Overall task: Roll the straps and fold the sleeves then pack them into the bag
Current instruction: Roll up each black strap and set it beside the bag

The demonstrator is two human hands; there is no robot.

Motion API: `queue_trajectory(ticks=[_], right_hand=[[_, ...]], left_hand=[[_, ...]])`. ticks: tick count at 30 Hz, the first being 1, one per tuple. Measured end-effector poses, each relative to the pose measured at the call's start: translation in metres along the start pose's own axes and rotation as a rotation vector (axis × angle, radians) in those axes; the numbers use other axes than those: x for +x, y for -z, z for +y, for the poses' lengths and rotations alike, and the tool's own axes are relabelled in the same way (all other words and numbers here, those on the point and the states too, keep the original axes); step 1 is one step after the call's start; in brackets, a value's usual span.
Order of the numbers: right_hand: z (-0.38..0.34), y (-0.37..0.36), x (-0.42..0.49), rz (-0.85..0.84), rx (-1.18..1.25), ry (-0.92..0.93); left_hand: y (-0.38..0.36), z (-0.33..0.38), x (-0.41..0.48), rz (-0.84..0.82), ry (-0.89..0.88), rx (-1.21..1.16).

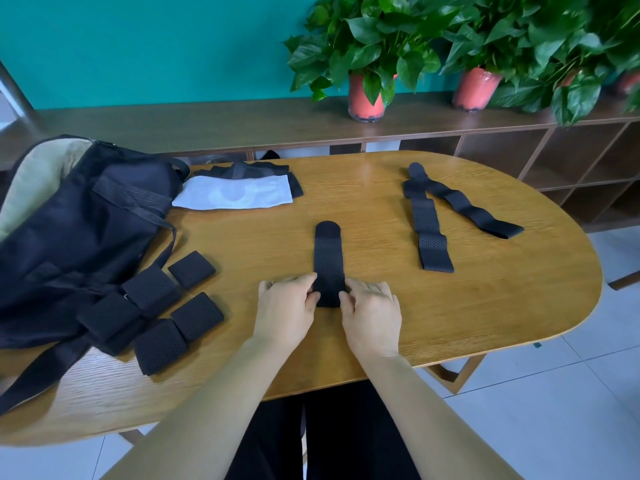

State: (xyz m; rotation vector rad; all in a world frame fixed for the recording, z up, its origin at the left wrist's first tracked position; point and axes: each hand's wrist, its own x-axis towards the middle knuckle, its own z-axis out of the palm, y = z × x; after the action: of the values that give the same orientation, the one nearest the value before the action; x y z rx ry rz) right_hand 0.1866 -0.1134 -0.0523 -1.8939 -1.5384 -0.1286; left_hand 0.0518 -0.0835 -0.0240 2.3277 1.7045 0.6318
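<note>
Bright even daylight, soft shadows, glare on table (381,174), wide-angle edge warp, plants (374,39) sl. blurred

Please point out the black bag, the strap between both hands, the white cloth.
black bag (69,237), head view, front panel
strap (328,258), head view, perforated middle
white cloth (235,195), head view, its centre

Left hand (287,310) and right hand (372,313) cover near corners of the strap (327,258); bag (69,237) cropped left.

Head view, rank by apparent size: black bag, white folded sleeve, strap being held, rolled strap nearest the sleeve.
1. black bag
2. white folded sleeve
3. held strap; near-tie with the farther sleeve, so unsure
4. rolled strap
</note>
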Motion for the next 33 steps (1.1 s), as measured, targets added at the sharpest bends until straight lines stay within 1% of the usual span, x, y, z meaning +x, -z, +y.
queue_trajectory(ticks=[6, 9, 12, 14, 19, 22, 25, 27, 29, 31, 33], right_hand=[[-0.001, 0.0, 0.0, -0.01, -0.067, 0.052], [-0.001, -0.001, 0.0, 0.015, -0.148, 0.118], [-0.001, 0.0, 0.001, 0.035, -0.233, 0.195], [0.0, 0.001, 0.004, -0.01, -0.258, 0.243], [0.01, 0.02, 0.004, -0.265, -0.129, 0.382], [0.014, 0.03, 0.001, -0.306, -0.078, 0.416], [0.016, 0.031, -0.004, -0.283, 0.044, 0.341], [0.014, 0.03, -0.005, -0.286, 0.148, 0.219], [0.007, 0.029, -0.004, -0.264, 0.222, 0.089], [-0.002, 0.025, -0.002, -0.209, 0.241, -0.001], [-0.008, 0.019, 0.001, -0.177, 0.234, -0.067]], left_hand=[[0.0, 0.003, 0.002, -0.073, -0.061, 0.125], [-0.001, 0.005, 0.003, -0.103, -0.083, 0.195], [0.0, 0.006, 0.005, -0.134, -0.155, 0.286], [0.002, 0.005, 0.009, -0.184, -0.203, 0.296], [0.018, -0.001, 0.008, -0.312, -0.278, 0.253], [0.024, -0.005, -0.002, -0.336, -0.308, 0.221], [0.026, -0.009, -0.011, -0.311, -0.263, 0.098], [0.026, -0.009, -0.015, -0.278, -0.183, 0.03], [0.024, -0.008, -0.016, -0.201, -0.102, -0.013], [0.02, -0.004, -0.015, -0.119, -0.039, -0.04], [0.015, 0.001, -0.014, -0.079, 0.007, -0.059]])
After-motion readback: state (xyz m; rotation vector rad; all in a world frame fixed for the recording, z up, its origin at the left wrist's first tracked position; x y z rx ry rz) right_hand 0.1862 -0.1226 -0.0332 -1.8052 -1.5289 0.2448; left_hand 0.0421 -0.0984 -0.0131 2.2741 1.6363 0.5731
